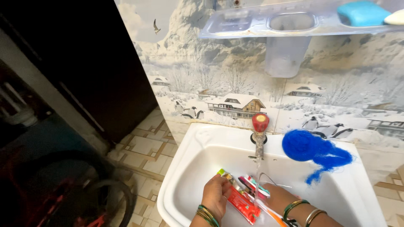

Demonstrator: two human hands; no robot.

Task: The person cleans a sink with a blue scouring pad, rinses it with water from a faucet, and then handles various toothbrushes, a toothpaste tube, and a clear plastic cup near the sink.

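Snowy mural tiles back the white plastic basin (193, 147) where I see my left hand (215, 195) grasping a red toothpaste tube (240, 201) beneath the red-knobbed tap (259, 134), right hand (275, 197) hidden, grip untellable; rinsing seems underway.

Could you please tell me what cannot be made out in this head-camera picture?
- Right hand: fingers hidden behind the toothbrushes and running water.
- Red toothpaste tube: its lower end is hidden by the left hand.
- White soap bar on the clear plastic shelf: cut by the right edge.
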